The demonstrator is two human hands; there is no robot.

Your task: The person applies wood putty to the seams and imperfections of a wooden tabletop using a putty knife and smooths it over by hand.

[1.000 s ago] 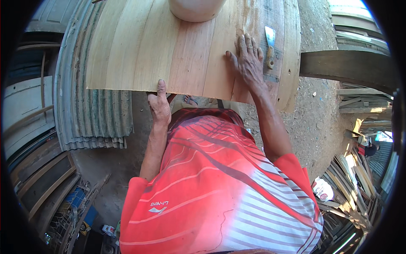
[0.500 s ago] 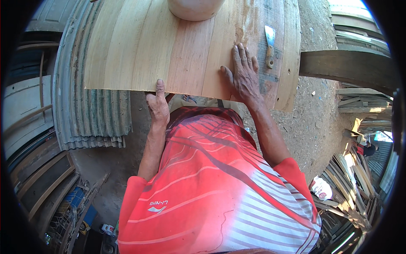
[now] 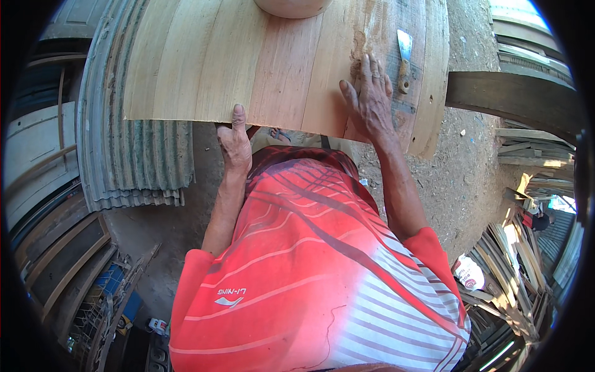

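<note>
A broad wooden panel (image 3: 229, 62) of joined planks lies in front of me. At its near edge my left hand (image 3: 235, 146) grips the board, thumb over the top and fingers hidden underneath. My right hand (image 3: 374, 108) rests flat on the right part of the panel, fingers stretched out and holding nothing. Its fingertips are beside a brownish rough patch (image 3: 358, 53) on the wood. Just to the right of that hand lies a putty knife (image 3: 404, 62) with a wooden handle, blade pointing away. A pale round container (image 3: 294, 7) stands on the panel's far part, cut off by the frame.
Corrugated sheets (image 3: 149, 161) lie left of and partly under the panel. A thick dark beam (image 3: 508, 96) juts in from the right. Stacked planks and scrap wood (image 3: 508, 266) lie on the right, with a white bag (image 3: 469, 273). Another person (image 3: 540, 220) is far right.
My right hand has slid slightly to the right over the panel, nearer the putty knife. My left hand keeps its grip on the edge. The whole view has shifted a little.
</note>
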